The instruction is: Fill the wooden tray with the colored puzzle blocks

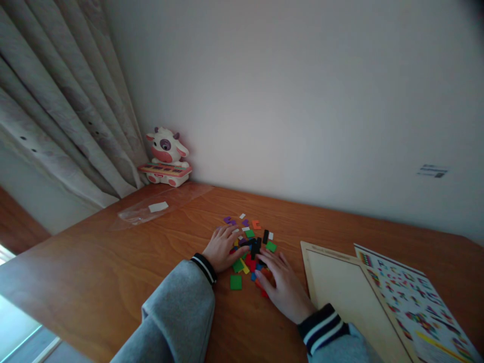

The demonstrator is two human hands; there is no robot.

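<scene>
A heap of small flat coloured puzzle pieces [250,241] lies on the wooden table [113,272]. My left hand [223,248] rests palm down on the left side of the heap, fingers stretched over the pieces. My right hand [282,287] lies flat on the heap's right side, fingers spread and touching red and black pieces. A green square piece [236,282] sits alone between my wrists. Neither hand visibly grips a piece. Both arms wear grey sleeves with striped cuffs.
An empty pale wooden puzzle tray [340,282] lies to the right, with a printed pattern sheet [412,302] beside it. A clear plastic bag [159,205] with a white card lies at the back left. A toy cow with keyboard [166,156] stands by the curtain.
</scene>
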